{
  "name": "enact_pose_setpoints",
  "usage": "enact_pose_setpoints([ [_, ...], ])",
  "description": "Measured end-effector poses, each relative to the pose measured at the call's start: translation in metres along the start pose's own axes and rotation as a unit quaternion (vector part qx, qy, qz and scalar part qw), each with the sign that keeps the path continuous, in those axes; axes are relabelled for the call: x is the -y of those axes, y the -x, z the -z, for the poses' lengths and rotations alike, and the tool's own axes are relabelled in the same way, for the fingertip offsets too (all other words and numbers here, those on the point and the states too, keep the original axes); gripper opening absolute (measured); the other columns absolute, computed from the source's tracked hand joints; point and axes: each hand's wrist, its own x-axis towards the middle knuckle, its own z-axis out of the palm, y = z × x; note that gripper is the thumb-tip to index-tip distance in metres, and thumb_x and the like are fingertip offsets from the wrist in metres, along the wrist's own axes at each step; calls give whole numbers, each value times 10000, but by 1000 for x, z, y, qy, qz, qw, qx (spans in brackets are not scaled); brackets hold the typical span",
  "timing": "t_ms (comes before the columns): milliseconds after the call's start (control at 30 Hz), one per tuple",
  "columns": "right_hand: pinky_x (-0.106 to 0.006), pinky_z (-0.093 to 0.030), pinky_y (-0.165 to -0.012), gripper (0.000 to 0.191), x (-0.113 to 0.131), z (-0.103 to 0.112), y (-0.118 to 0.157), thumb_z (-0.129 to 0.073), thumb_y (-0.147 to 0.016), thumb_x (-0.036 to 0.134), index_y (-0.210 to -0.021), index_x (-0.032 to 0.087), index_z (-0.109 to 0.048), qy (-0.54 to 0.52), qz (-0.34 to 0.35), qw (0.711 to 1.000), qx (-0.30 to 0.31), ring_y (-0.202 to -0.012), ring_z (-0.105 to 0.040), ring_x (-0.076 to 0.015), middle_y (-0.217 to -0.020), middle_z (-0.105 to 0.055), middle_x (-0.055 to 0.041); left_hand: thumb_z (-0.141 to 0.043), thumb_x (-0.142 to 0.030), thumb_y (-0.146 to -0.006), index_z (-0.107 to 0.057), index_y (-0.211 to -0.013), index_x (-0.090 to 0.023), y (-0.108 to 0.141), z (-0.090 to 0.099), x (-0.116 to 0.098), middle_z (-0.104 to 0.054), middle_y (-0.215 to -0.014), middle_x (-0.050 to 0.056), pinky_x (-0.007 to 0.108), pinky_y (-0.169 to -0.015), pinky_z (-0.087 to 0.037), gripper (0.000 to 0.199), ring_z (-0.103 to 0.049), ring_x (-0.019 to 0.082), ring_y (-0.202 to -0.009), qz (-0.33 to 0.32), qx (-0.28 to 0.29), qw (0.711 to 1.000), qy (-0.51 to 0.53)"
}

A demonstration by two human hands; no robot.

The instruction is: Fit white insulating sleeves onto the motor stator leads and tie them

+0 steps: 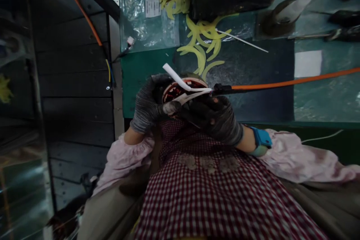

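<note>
Two gloved hands are gripping closely: the left hand (pixel 149 105) and right hand (pixel 216 120) are clamping their fingers on a wound motor stator (pixel 182 92), held over the green workbench (pixel 143 71), under a white strip (pixel 176 77).

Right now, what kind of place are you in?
Probably a factory workbench: the gray-gloved left hand and right hand hold a wound motor stator, near an orange cable and yellow strips.

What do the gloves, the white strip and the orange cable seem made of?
The left glove and right glove look like grey knit fabric, stitches showing, darker at the fingers. The white strip looks like matte flexible plastic, though stiff paper is possible: it bends smoothly. The orange cable looks like smooth plastic sheathing, with a slight sheen.
</note>
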Motion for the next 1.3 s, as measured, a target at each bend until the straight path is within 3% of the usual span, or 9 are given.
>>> enact_pose_setpoints([
  [100,-422,-660,-1094,309,-7,3,2,-702,-1133,193,-1343,355,-861,28,36,999,-19,-1159,-779,-213,-1214,-880,4,-1067,-518,-831,-764,-1395,-356,-2,-1,-1,-806,-1377,20,512,-1130,-714,661,-804,295,-1285,-10,4,1000,9],
  [267,-521,-560,-1289,410,-8,7,7,-632,-1171,234,-1506,412,-787,-19,-9,993,116,-1341,-731,-258,-1358,-849,-16,-1062,-564,-820,-749,-1398,-353,-1,-1,-3,-791,-1406,33,587,-1168,-698,690,-790,357,-1329,-2,14,1000,-10],
  [433,-461,-622,-1143,416,3,8,3,-699,-1124,212,-1475,412,-798,35,-3,999,20,-1266,-724,-256,-1262,-848,-21,-1033,-641,-828,-703,-1441,-296,2,-1,-4,-766,-1459,53,650,-1236,-645,777,-743,383,-1415,-1,19,999,-44],
  [567,-498,-627,-1166,428,3,6,1,-701,-1122,204,-1468,436,-801,19,-8,1000,23,-1258,-736,-249,-1228,-845,0,-1053,-639,-795,-713,-1442,-365,1,2,0,-757,-1480,42,643,-1233,-657,780,-741,405,-1436,-11,28,999,-25],
  [700,-545,-599,-1232,383,-2,4,3,-724,-1129,267,-1471,422,-801,-18,-8,999,29,-1321,-727,-271,-1263,-849,-3,-1018,-684,-827,-687,-1477,-331,1,6,2,-755,-1477,42,638,-1208,-671,810,-736,412,-1446,-6,41,998,-42],
  [933,-496,-660,-1092,449,4,9,-6,-641,-1156,230,-1569,381,-732,-21,-33,996,84,-1305,-745,-273,-1243,-861,-49,-909,-758,-912,-626,-1550,-344,2,6,2,-727,-1524,49,639,-1211,-670,811,-706,416,-1488,-17,52,996,-76],
  [1100,-589,-559,-1283,380,3,8,-9,-604,-1166,274,-1489,356,-787,-112,-91,976,162,-1445,-690,-293,-1390,-840,-51,-998,-792,-760,-469,-1709,-443,4,14,12,-595,-1680,74,694,-1314,-587,1142,-635,431,-1564,-93,110,985,-94],
  [1200,-567,-602,-1231,345,2,6,-15,-548,-1188,276,-1322,328,-862,-125,-96,968,195,-1457,-694,-284,-1341,-862,-37,-995,-704,-850,-408,-1761,-417,8,21,12,-538,-1747,96,709,-1362,-532,1122,-574,428,-1627,-99,127,980,-114],
  [1300,-510,-605,-1231,329,2,3,-22,-552,-1203,314,-1275,348,-872,-128,-113,966,195,-1468,-696,-245,-1371,-863,16,-885,-697,-983,-374,-1752,-430,11,23,7,-522,-1788,43,703,-1364,-518,961,-534,399,-1670,-55,125,982,-127],
])
